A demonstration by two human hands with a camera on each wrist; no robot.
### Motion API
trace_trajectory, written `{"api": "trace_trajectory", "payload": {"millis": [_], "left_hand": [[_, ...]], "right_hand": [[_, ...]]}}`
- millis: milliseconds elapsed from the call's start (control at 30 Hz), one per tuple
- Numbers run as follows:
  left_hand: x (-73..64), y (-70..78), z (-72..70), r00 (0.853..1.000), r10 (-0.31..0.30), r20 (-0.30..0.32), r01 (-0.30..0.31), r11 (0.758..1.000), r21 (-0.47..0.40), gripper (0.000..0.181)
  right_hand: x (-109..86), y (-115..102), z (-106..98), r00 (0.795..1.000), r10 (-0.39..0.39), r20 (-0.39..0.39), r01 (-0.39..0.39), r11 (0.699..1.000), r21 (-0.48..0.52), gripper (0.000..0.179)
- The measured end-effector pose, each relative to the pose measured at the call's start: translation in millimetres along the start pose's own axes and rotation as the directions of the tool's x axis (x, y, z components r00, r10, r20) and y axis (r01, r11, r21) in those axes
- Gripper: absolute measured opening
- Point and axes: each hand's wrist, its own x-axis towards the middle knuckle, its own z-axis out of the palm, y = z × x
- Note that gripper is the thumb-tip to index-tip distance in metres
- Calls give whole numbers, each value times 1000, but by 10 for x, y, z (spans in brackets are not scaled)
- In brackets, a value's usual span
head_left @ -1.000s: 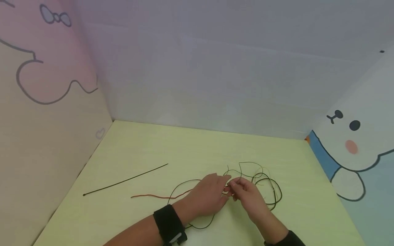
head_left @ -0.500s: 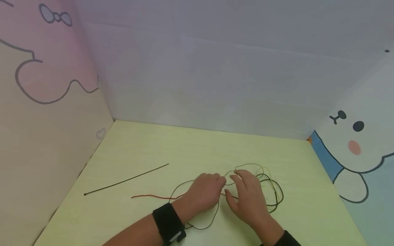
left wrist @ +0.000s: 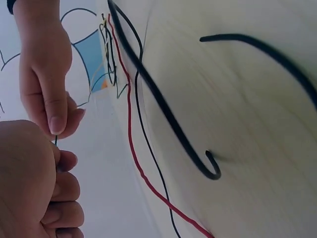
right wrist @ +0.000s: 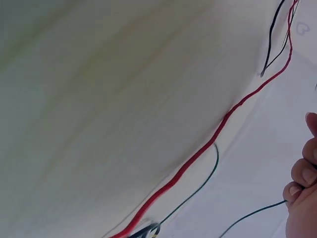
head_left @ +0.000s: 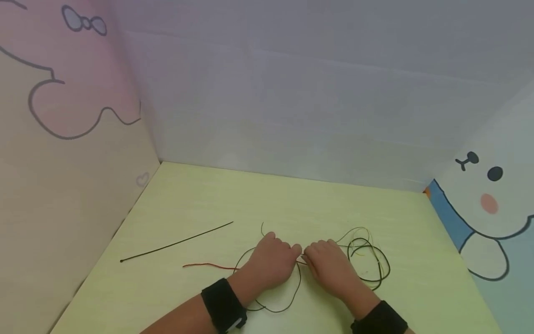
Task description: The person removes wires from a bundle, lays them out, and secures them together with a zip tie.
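Note:
Both hands meet over the middle of the table, knuckles up, a small gap between them. My left hand (head_left: 273, 262) has its fingers curled round a thin dark green cord (left wrist: 56, 140), a short piece of which spans to the other hand. My right hand (head_left: 331, 266) pinches that same cord between thumb and forefinger; its remaining length (right wrist: 257, 211) trails out past the little finger. A loose end stands up behind the left hand. Below the hands a red cord (head_left: 208, 265) runs across the table, partly hidden by them, beside a dark cord loop (head_left: 299, 284).
Dark and yellowish cords lie in a loose coil (head_left: 389, 266) right of the hands. A straight dark cord (head_left: 177, 242) with a knobbed end lies at the left of the pale yellow table (head_left: 267, 199). Printed panels (head_left: 459, 222) enclose the sides and back.
The right hand, spread half a second ago, has closed on the thin cord and come beside the left hand. A loose cord end now shows behind the left hand.

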Motion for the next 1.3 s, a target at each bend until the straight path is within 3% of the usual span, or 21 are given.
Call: {"api": "trace_trajectory", "payload": {"millis": [100, 200, 333, 500, 667, 800, 900, 1033, 1133, 1300], "left_hand": [[-85, -32, 19, 998, -41, 42, 42, 999, -23, 4], [-180, -106, 29, 995, -85, 59, 87, 996, -35, 10], [-310, -304, 43, 988, -151, 32, 152, 988, -15, 10], [-509, -616, 69, 974, -226, -11, 225, 974, -28, 11], [-748, -847, 105, 944, -325, -59, 318, 942, -105, 22], [-882, -964, 135, 925, -362, -113, 345, 927, -148, 25], [-959, -1037, 177, 920, -381, -89, 364, 917, -163, 21], [-1113, -1156, 217, 895, -445, -29, 432, 881, -193, 20], [-1229, -1259, 228, 874, -484, -30, 470, 860, -197, 22], [-1327, -1363, 217, 853, -518, -66, 495, 842, -213, 21]], "right_hand": [[-41, 42, 12, 1000, -6, 11, 6, 1000, -26, 22], [-92, 90, 25, 998, 31, 60, -29, 999, -37, 23], [-155, 179, 13, 985, 116, 125, -110, 992, -55, 25], [-231, 327, -32, 980, 156, 122, -152, 988, -39, 31], [-315, 463, -57, 979, 178, 99, -173, 983, -55, 25], [-350, 549, -68, 981, 174, 82, -166, 982, -91, 19], [-379, 617, -93, 980, 181, 81, -172, 979, -113, 22], [-459, 720, -153, 969, 229, 94, -217, 968, -127, 27], [-533, 798, -208, 960, 263, 100, -249, 960, -131, 24], [-586, 857, -285, 950, 301, 84, -288, 947, -140, 23]]}}
